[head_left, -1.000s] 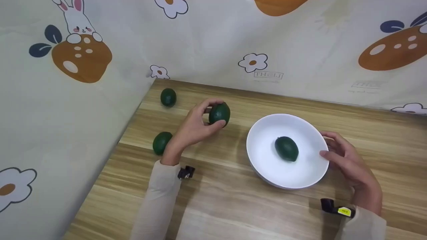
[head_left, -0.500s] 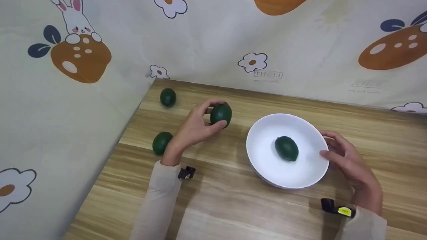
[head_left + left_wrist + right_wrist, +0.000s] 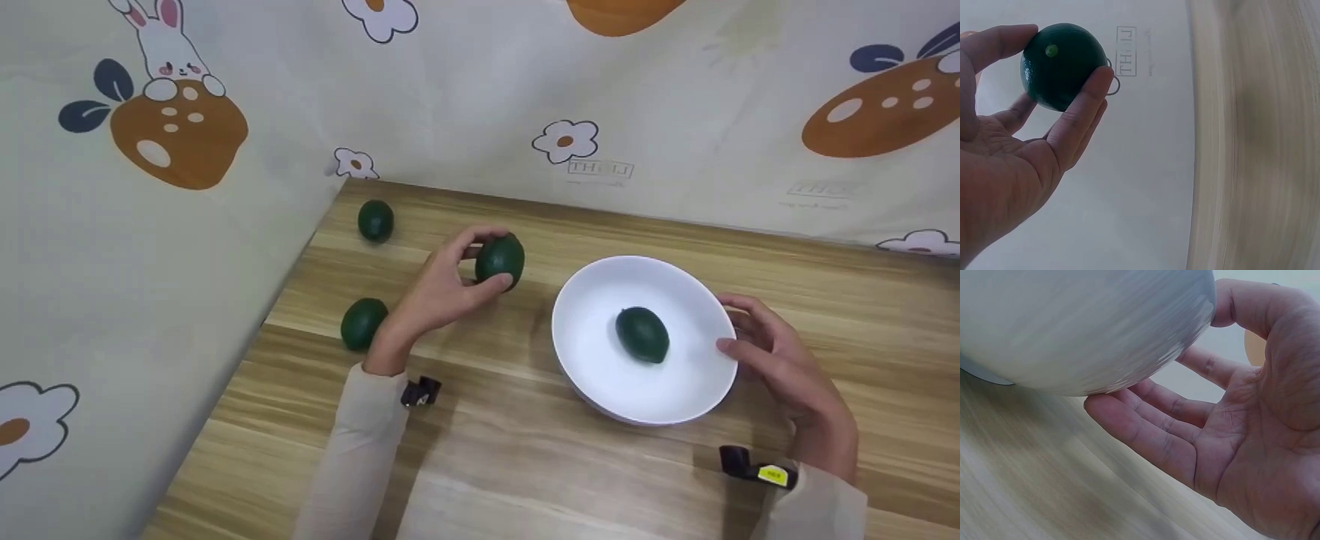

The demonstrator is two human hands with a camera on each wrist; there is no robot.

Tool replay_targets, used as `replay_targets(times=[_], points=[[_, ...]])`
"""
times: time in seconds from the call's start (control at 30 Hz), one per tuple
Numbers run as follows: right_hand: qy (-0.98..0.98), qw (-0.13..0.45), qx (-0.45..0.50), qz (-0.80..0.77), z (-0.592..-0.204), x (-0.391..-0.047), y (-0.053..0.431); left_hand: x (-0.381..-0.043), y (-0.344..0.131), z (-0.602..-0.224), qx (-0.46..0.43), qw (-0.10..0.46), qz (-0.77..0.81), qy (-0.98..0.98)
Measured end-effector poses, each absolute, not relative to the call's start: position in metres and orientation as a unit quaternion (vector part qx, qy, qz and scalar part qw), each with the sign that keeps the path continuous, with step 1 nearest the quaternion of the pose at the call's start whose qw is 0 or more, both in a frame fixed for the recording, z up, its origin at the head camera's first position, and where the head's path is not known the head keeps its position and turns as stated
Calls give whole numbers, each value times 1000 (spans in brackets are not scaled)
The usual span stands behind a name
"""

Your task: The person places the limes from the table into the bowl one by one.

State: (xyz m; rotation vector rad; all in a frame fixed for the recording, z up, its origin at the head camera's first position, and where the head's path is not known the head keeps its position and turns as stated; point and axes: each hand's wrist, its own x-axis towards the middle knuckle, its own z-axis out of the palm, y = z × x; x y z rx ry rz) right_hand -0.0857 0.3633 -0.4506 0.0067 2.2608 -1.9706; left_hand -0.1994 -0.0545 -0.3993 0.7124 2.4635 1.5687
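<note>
My left hand (image 3: 450, 283) pinches a dark green lime (image 3: 500, 261) between thumb and fingertips, left of the bowl. In the left wrist view the same lime (image 3: 1063, 67) shows a pale green stem spot, and the hand (image 3: 1022, 135) has fingers on both sides of it. A white bowl (image 3: 585, 375) stands on the table with one lime (image 3: 643, 334) lying inside. On the bowl's right side my right hand (image 3: 787, 367) grips it, thumb over the rim. Fingers of that hand (image 3: 1230, 416) touch the bowl's outer wall (image 3: 1089, 332) from below in the right wrist view.
Two more limes lie on the wooden table (image 3: 495, 450): one lime (image 3: 376, 221) near the far left corner, another lime (image 3: 364, 324) beside my left wrist. A patterned cloth (image 3: 465, 97) hangs behind and along the left edge.
The left hand has shifted very slightly to the right with the lime. The right hand and the bowl keep their places; the view has drifted a little.
</note>
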Motion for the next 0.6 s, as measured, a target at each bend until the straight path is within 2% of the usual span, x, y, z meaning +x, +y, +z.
replay_targets(times=[0.6], points=[[724,76,2,-686,-452,-86,363,-202,-48,-398,230,81,544,803]])
